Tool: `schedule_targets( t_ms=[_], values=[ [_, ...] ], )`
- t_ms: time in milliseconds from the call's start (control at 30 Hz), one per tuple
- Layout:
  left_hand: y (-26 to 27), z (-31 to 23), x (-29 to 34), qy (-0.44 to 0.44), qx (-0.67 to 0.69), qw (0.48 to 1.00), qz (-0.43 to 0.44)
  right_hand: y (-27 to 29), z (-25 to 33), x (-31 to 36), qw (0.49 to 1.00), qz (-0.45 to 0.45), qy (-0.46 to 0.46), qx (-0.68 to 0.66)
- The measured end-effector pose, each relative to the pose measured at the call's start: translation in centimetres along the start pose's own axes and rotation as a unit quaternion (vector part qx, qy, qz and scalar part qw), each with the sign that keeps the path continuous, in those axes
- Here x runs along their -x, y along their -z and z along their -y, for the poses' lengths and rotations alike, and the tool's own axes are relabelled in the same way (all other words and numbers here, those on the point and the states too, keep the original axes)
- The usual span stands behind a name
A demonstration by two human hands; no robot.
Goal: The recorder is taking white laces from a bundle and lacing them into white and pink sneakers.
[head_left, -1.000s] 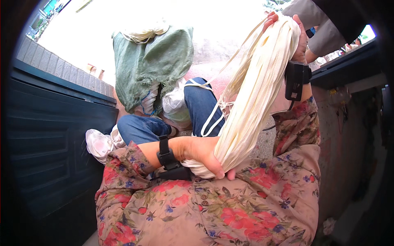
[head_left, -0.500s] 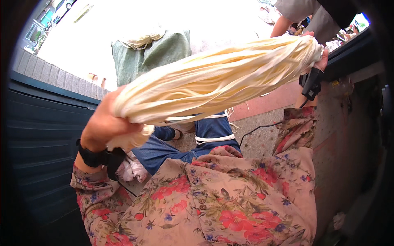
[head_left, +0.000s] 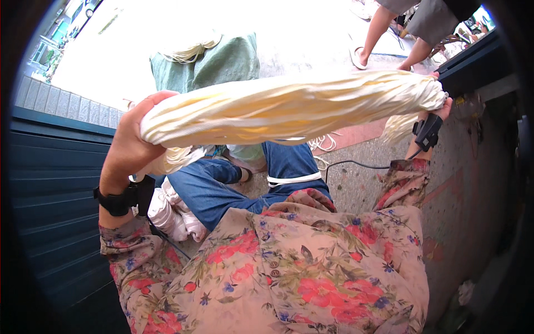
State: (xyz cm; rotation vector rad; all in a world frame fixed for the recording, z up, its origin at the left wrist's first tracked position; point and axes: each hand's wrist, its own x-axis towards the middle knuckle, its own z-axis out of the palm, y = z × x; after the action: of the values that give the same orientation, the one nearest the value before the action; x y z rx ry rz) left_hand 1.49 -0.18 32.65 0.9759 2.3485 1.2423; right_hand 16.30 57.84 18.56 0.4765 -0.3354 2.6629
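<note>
A long, thick hank of cream cord (head_left: 295, 106) is stretched between my two hands, above my knees. My left hand (head_left: 136, 125) is closed round its left end, and a short tail of strands hangs below the fist. At the right end, my right hand (head_left: 442, 108) grips the gathered loops; the hank hides most of its fingers. Some loose strands (head_left: 399, 128) dangle beside the right wrist. Around one leg of my blue jeans runs a white band (head_left: 295, 179).
A green sack (head_left: 228, 61) stands ahead with another cream coil (head_left: 192, 50) on top. Loose cord (head_left: 324, 142) lies on the floor. A pinkish-white bundle (head_left: 169, 211) sits at my left. Dark ribbed panel (head_left: 61, 200) is on the left. A person in grey shorts (head_left: 431, 25) stands at far right.
The hank has become more level: its right end is lower, and its left end has shifted left and up. The other person's legs and feet show more.
</note>
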Motion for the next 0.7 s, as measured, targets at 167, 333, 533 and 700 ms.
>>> schedule_targets(
  t_ms=[167,333,533,700],
  values=[
    [-4.5,2.4,-0.1,-0.051,-0.059,0.995,0.066,-0.5,1.5,6.0,0.991,-0.073,0.07,0.091],
    [-9.7,6.1,-0.6,0.009,-0.033,0.987,0.158,-0.5,0.2,12.6,0.83,-0.386,0.158,0.371],
    [-12.7,7.3,-0.3,-0.052,-0.036,0.98,0.188,-0.6,-0.1,18.3,0.802,-0.459,0.153,0.35],
    [-14.8,9.4,-0.3,-0.074,-0.079,0.975,0.195,-2.4,-0.9,20.5,0.756,-0.498,0.143,0.4]
  ],
)
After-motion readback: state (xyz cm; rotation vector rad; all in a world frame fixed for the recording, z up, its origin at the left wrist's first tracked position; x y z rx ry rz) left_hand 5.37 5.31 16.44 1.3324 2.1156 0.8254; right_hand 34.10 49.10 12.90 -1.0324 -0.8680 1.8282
